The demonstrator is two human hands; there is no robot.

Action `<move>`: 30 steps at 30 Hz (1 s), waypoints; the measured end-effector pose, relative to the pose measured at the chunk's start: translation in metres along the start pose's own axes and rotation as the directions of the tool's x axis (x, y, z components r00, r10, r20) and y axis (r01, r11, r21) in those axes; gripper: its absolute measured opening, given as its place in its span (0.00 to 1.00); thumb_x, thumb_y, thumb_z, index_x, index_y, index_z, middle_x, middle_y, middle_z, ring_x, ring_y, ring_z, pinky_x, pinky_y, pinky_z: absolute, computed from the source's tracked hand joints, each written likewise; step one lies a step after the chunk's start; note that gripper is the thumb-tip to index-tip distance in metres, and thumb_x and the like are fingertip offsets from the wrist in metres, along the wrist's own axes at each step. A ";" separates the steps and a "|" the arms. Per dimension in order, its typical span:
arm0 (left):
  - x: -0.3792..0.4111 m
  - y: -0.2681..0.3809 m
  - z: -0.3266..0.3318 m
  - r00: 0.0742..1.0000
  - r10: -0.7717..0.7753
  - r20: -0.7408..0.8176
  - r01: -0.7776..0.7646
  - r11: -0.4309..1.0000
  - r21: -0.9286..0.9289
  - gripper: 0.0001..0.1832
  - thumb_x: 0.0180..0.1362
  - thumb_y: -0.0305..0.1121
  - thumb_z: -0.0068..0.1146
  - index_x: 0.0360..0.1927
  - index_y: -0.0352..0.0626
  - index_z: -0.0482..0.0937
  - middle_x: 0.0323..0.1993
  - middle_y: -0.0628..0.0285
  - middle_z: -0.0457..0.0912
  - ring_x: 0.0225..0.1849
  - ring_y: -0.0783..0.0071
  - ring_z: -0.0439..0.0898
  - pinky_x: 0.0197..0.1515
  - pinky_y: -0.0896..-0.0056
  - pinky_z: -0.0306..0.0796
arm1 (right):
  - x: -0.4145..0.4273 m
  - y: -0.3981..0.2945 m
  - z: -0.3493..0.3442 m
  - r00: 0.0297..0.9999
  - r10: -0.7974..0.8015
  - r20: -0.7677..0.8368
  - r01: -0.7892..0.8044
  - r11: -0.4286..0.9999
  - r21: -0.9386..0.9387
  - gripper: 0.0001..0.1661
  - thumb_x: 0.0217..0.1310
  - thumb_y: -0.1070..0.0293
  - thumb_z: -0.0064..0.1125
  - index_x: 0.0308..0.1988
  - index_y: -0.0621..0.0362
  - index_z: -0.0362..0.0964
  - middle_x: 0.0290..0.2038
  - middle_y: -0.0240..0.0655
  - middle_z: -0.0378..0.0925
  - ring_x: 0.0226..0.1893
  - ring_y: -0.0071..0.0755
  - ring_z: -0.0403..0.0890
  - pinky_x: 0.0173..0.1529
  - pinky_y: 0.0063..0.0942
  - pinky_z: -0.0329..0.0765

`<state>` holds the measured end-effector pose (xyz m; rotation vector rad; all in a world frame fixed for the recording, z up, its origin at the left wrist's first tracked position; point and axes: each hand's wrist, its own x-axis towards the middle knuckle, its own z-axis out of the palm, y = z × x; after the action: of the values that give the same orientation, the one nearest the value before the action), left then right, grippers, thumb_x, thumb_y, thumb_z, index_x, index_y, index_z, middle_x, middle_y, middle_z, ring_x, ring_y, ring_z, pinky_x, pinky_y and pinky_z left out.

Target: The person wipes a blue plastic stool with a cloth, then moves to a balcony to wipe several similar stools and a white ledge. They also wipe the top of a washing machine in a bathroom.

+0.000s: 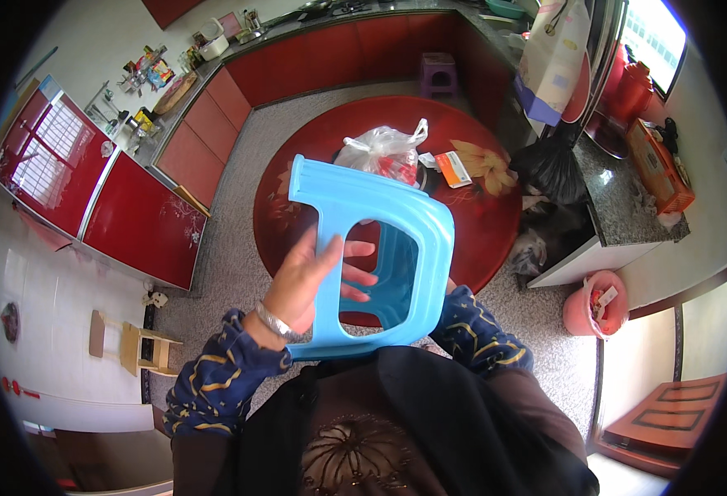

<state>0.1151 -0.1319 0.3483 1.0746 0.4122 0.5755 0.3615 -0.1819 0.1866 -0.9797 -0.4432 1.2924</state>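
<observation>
A light blue plastic stool [388, 186] is tilted onto its side in front of my body, its seat turned to the right and its legs to the left. My left hand [308, 273] has hold of a leg panel, the thumb on the near face and the fingers reaching through the side opening. A silver bracelet [273, 321] circles that wrist. Only a sliver of my right hand [451, 286] shows at the seat side; the stool hides the rest, so its grip cannot be seen. Patterned navy sleeves cover both forearms.
Beyond the stool stands a round red table [487, 242] with a tied plastic bag [382, 146] and an orange-and-white box [453, 169]. A pink waste bin [596, 304] is at right, a small wooden chair [137, 347] at left. A purple stool [438, 73] sits by the far cabinets.
</observation>
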 end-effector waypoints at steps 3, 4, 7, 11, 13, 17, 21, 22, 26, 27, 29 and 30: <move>0.010 -0.010 -0.011 0.986 -0.037 -0.163 0.035 0.999 -0.013 0.13 0.67 0.44 0.47 0.44 0.47 0.67 0.24 0.62 0.73 0.14 0.75 0.69 0.18 0.71 0.67 | -0.007 -0.010 0.004 0.989 -0.127 -0.077 0.113 0.979 -0.167 0.33 0.70 0.45 0.39 0.61 0.59 0.60 0.49 0.40 0.73 0.47 0.31 0.76 0.52 0.32 0.75; 0.011 -0.017 -0.017 0.985 -0.038 -0.169 0.030 0.998 -0.051 0.12 0.67 0.44 0.47 0.42 0.47 0.67 0.22 0.63 0.72 0.13 0.75 0.69 0.17 0.71 0.66 | -0.012 -0.017 0.008 0.978 -0.184 -0.102 0.155 0.958 -0.243 0.33 0.70 0.45 0.39 0.61 0.59 0.60 0.49 0.40 0.73 0.47 0.31 0.76 0.52 0.32 0.75; 0.012 -0.037 -0.023 0.983 -0.036 -0.179 0.026 0.998 -0.060 0.13 0.67 0.45 0.47 0.36 0.47 0.66 0.20 0.64 0.71 0.12 0.77 0.67 0.16 0.73 0.64 | -0.039 -0.045 0.046 0.882 -0.470 -0.039 0.437 0.846 -0.306 0.24 0.70 0.55 0.44 0.56 0.60 0.64 0.49 0.37 0.71 0.48 0.30 0.72 0.53 0.27 0.70; 0.006 -0.062 -0.017 0.996 -0.049 -0.069 0.058 0.990 0.131 0.14 0.67 0.45 0.46 0.39 0.44 0.69 0.19 0.63 0.73 0.13 0.80 0.66 0.16 0.80 0.62 | -0.050 -0.071 0.087 0.402 -0.434 0.806 0.784 -0.291 -0.548 0.23 0.56 0.63 0.58 0.51 0.57 0.69 0.56 0.45 0.67 0.57 0.48 0.68 0.60 0.38 0.65; 0.003 -0.069 -0.010 0.998 -0.062 -0.003 0.062 0.986 0.153 0.13 0.69 0.42 0.44 0.38 0.42 0.68 0.19 0.63 0.72 0.13 0.81 0.65 0.16 0.80 0.60 | -0.052 -0.087 0.117 0.376 -0.338 0.862 0.788 -0.372 -0.490 0.23 0.53 0.62 0.60 0.50 0.53 0.71 0.58 0.47 0.65 0.60 0.53 0.65 0.62 0.41 0.63; -0.009 -0.071 -0.019 0.997 0.063 0.041 -0.067 0.994 0.086 0.16 0.69 0.42 0.43 0.31 0.40 0.68 0.19 0.64 0.71 0.14 0.83 0.64 0.16 0.81 0.58 | -0.036 -0.114 0.109 0.837 -0.309 0.452 0.495 0.075 -0.866 0.19 0.64 0.57 0.51 0.50 0.56 0.71 0.45 0.47 0.75 0.45 0.50 0.77 0.49 0.36 0.75; -0.022 -0.063 -0.019 0.989 0.110 0.102 -0.132 0.961 0.245 0.28 0.66 0.54 0.44 0.23 0.37 0.70 0.15 0.63 0.69 0.13 0.81 0.63 0.17 0.78 0.56 | 0.028 -0.100 0.007 0.729 -0.495 0.472 0.648 0.279 -0.708 0.20 0.67 0.58 0.48 0.51 0.60 0.69 0.41 0.38 0.77 0.38 0.37 0.79 0.44 0.30 0.76; -0.024 -0.060 -0.019 0.987 0.124 0.099 -0.144 0.959 0.243 0.28 0.65 0.54 0.45 0.22 0.38 0.70 0.15 0.63 0.68 0.12 0.80 0.62 0.17 0.78 0.56 | 0.039 -0.092 -0.010 0.731 -0.517 0.445 0.650 0.330 -0.685 0.20 0.67 0.58 0.47 0.51 0.60 0.68 0.42 0.38 0.77 0.38 0.38 0.79 0.45 0.31 0.76; -0.023 -0.058 -0.010 0.965 0.245 0.095 -0.251 0.966 0.063 0.29 0.62 0.56 0.49 0.21 0.38 0.72 0.14 0.64 0.70 0.13 0.81 0.63 0.16 0.78 0.55 | 0.055 -0.052 -0.032 0.983 -0.111 0.148 0.137 0.974 -0.180 0.22 0.68 0.58 0.43 0.54 0.61 0.66 0.44 0.40 0.77 0.40 0.40 0.79 0.46 0.34 0.77; -0.021 -0.054 -0.006 0.959 0.265 0.097 -0.268 0.963 0.016 0.28 0.61 0.56 0.50 0.22 0.38 0.72 0.14 0.64 0.69 0.12 0.80 0.63 0.16 0.77 0.54 | 0.056 -0.039 -0.034 0.990 -0.007 0.139 0.011 1.000 -0.026 0.23 0.69 0.58 0.43 0.55 0.61 0.65 0.44 0.41 0.77 0.40 0.40 0.79 0.46 0.34 0.77; -0.022 -0.043 0.000 0.946 0.312 0.090 -0.306 0.949 -0.078 0.28 0.60 0.57 0.51 0.24 0.38 0.73 0.13 0.64 0.68 0.12 0.78 0.62 0.16 0.77 0.54 | 0.055 -0.014 -0.037 0.976 0.123 0.178 -0.158 0.968 0.197 0.23 0.70 0.58 0.41 0.57 0.61 0.64 0.45 0.42 0.77 0.41 0.41 0.80 0.47 0.36 0.78; -0.019 -0.042 0.000 0.950 0.311 0.020 -0.310 0.949 -0.050 0.28 0.58 0.58 0.52 0.25 0.38 0.71 0.13 0.64 0.66 0.11 0.76 0.60 0.15 0.76 0.52 | 0.053 -0.005 -0.043 0.970 0.155 0.187 -0.203 0.938 0.280 0.24 0.70 0.58 0.40 0.57 0.61 0.63 0.45 0.42 0.77 0.41 0.42 0.80 0.47 0.36 0.78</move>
<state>0.1106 -0.1583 0.3109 1.1095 0.2035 0.8447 0.4111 -0.1473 0.1551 -0.6747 -0.2754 1.5611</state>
